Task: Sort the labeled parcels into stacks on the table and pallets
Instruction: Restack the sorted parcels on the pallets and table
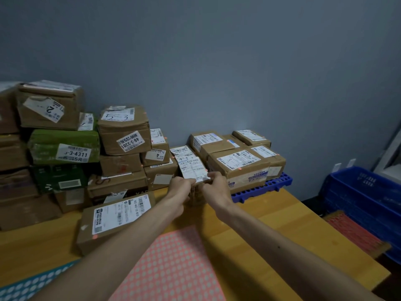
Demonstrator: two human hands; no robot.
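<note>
- We have both hands on one parcel (193,170) at the far edge of the table (282,216), about mid-width.
- Left hand (181,186): fingers curled, pinching the near left corner of the parcel's top.
- Right hand (214,183): fingers curled, pinching the near right corner, with the thumb on top by the label.
- The parcel is small and brown, with a white label on top that has handwriting on it. We can't tell whether its base touches the table, as the hands hide it.
- It sits between the stack and the pallet boxes, close to both.
- Pallet (272,184): blue, at the table's far right corner. It carries a low layer of brown boxes (238,168), labels up.
- Stack (124,131): fills the far left corner, several boxes high against the wall. We read 5-3 on one box. A green parcel (65,146) in it is marked 3-4311.
- Flat box (115,218): lies alone just left of the left forearm, label up.
- Pink sheet (173,263): dotted, at the near edge under our arms.
- Teal sheet (26,286): at the near left corner.
- Crates (364,192): blue, off the table past its right edge.
</note>
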